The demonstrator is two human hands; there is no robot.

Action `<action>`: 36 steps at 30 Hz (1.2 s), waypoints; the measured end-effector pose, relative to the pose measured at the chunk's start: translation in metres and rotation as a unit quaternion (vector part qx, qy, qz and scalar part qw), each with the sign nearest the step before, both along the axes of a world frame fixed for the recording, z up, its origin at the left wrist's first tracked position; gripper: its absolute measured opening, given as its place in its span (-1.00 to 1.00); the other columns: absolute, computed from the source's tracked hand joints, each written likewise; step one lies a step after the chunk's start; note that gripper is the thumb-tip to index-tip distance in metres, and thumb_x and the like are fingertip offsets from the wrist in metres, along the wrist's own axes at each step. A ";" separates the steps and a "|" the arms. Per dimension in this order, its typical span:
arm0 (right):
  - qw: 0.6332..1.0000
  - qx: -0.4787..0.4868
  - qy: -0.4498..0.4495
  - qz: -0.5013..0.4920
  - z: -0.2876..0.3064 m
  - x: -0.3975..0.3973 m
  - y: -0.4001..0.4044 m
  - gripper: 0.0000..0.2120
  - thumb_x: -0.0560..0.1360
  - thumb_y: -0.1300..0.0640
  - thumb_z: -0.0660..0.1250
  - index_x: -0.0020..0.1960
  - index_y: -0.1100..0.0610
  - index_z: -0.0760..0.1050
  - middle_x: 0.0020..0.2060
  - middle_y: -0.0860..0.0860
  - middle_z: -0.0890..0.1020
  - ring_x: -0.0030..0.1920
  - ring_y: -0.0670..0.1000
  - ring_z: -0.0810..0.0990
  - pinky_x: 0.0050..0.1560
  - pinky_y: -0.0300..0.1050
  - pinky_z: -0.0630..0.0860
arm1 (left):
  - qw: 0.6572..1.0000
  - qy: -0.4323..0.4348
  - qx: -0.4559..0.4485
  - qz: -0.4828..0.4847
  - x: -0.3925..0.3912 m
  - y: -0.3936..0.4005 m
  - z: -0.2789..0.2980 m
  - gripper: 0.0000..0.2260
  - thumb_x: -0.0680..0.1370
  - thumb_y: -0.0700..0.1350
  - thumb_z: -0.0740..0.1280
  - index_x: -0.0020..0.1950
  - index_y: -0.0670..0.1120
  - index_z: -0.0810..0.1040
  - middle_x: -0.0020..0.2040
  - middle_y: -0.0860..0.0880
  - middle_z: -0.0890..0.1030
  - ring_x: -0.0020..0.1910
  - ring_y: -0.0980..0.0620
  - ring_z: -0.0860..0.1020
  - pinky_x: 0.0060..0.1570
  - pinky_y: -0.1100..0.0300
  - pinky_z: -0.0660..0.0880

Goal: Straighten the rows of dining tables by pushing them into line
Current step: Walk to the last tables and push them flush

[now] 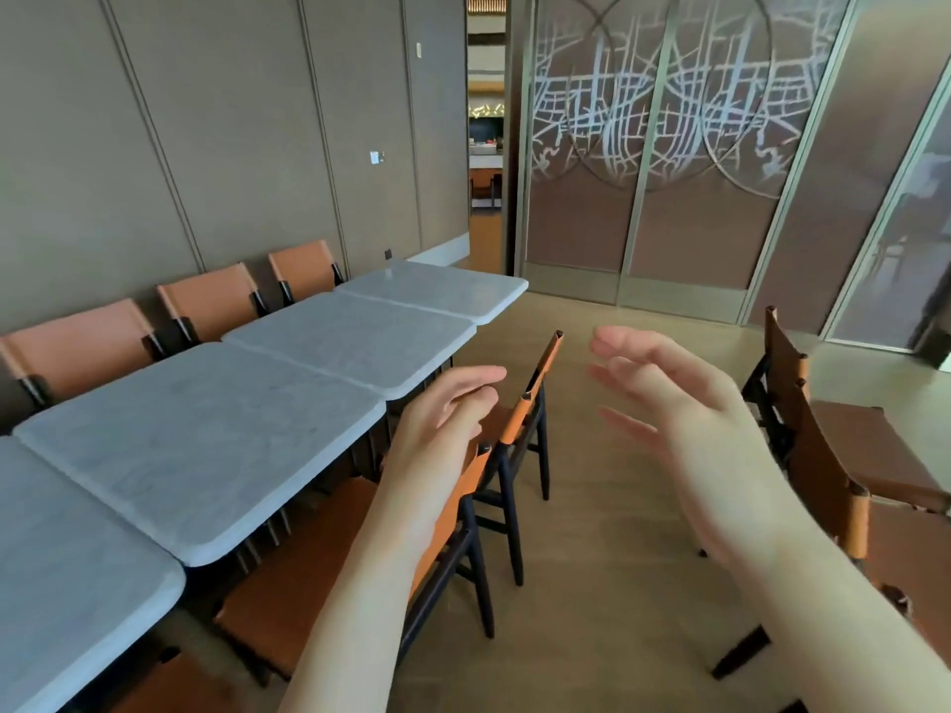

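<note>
Both hands, left hand (437,434) and right hand (684,419), loosely spread, empty, beside marble tables (206,445).

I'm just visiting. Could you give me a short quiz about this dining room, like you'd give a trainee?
1. True or false: both hands are gripping a table.
2. How many grey tabletops show in the row?
3. The far table sits: A) flush with its neighbour, B) offset toward the aisle.

Key:
1. False; the left hand and right hand hover open in the air.
2. Four.
3. B; it juts past the third table.
</note>
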State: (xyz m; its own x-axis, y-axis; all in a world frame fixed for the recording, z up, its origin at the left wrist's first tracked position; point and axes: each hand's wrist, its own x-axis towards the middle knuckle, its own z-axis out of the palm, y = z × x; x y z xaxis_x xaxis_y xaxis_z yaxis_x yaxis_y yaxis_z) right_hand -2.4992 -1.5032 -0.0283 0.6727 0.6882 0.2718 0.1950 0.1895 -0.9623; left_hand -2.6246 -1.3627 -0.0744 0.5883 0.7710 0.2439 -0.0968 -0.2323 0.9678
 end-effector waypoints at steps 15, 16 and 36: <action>0.990 -0.021 0.062 0.121 -0.015 0.216 0.153 -0.74 0.65 0.17 0.24 0.14 -0.08 0.66 0.14 -0.21 0.68 0.25 -0.18 0.59 0.26 -0.09 0.56 | 0.987 0.001 -0.015 0.163 0.164 0.121 -0.012 -0.82 0.65 -0.10 0.29 0.10 0.11 0.67 0.16 0.18 0.65 0.21 0.22 0.59 0.20 0.26 0.50; 0.990 -0.018 0.067 0.122 -0.019 0.225 0.170 -0.74 0.65 0.18 0.24 0.13 -0.06 0.66 0.14 -0.20 0.68 0.24 -0.18 0.60 0.25 -0.09 0.57 | 0.984 0.001 -0.021 0.177 0.169 0.136 -0.017 -0.82 0.64 -0.09 0.30 0.10 0.10 0.68 0.15 0.15 0.66 0.20 0.21 0.60 0.22 0.23 0.51; 0.963 -0.089 0.155 0.204 -0.126 0.353 0.581 -0.74 0.64 0.27 0.18 0.11 0.08 0.62 0.15 -0.06 0.65 0.20 -0.05 0.62 0.22 -0.03 0.57 | 0.841 -0.046 -0.276 0.462 0.273 0.479 -0.162 -0.75 0.70 -0.05 0.18 0.33 0.02 0.54 0.34 0.07 0.53 0.31 0.04 0.51 0.27 0.09 0.42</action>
State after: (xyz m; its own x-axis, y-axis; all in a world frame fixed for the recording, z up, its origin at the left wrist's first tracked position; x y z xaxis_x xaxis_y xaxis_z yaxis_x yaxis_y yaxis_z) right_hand -2.1465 -0.9227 -0.1541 0.3672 0.9290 -0.0454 -0.1632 0.0163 -0.9865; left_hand -2.3517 -0.8840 -0.2366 -0.3269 0.8995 -0.2898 -0.2017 0.2332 0.9513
